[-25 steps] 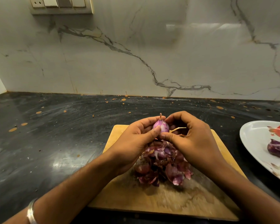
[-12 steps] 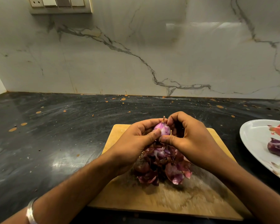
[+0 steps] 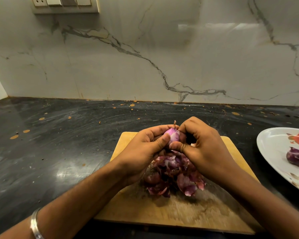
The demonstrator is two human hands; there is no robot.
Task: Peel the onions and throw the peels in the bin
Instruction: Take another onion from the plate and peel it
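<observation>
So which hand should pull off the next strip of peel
Probably the right hand: its fingertips are curled at the onion's tip, while the left hand cradles and steadies the bulb.

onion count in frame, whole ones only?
2: one onion held in both hands above the cutting board, one on the plate at right. Peel pile may hide more.

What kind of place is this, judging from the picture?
Most likely a home kitchen: a dark stone counter against a marble-look wall, a wooden cutting board with onion peels, and a plate.
</observation>
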